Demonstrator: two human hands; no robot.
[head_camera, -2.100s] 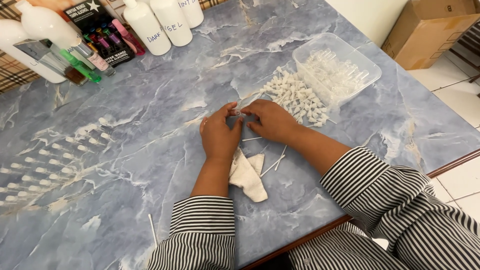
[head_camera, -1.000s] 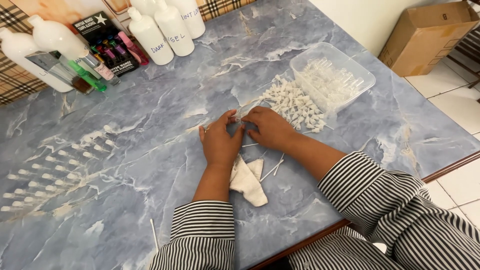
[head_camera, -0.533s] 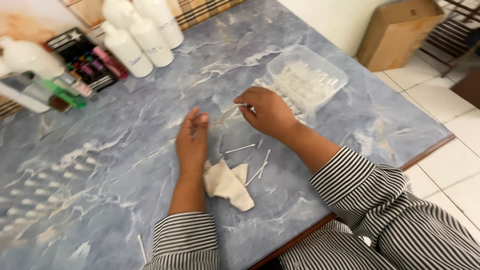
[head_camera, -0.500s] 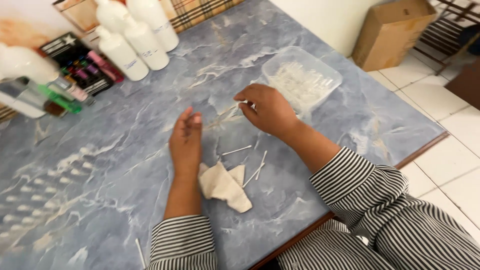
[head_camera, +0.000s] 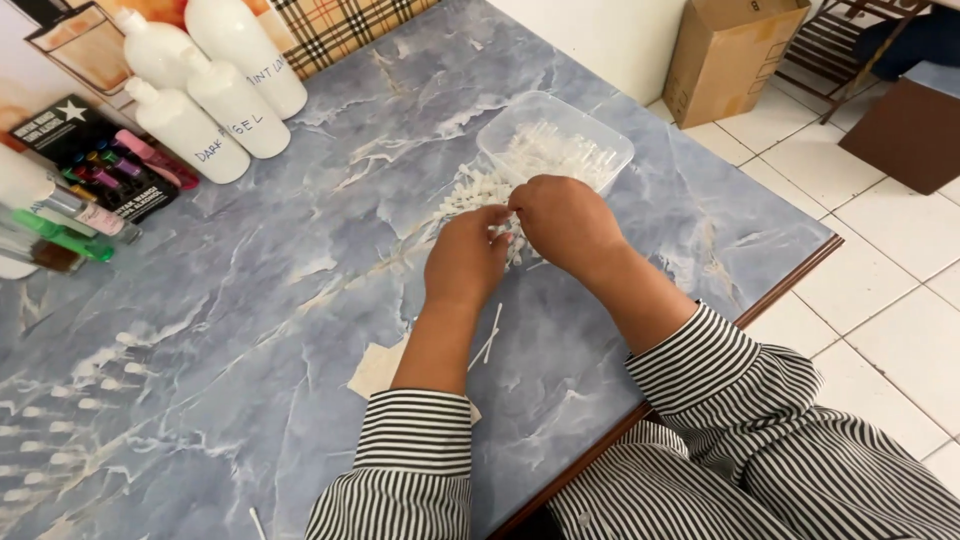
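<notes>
The counter (head_camera: 250, 300) has a smooth, glossy blue-grey marble-look top with a brown wooden edge. Near its far edge the clear plastic tub (head_camera: 600, 140) and the heap of small white plastic pieces (head_camera: 470, 190) look shiny, the white plastic bottles (head_camera: 215, 100) matt. The striped sleeves (head_camera: 420, 450) are soft cloth.
</notes>
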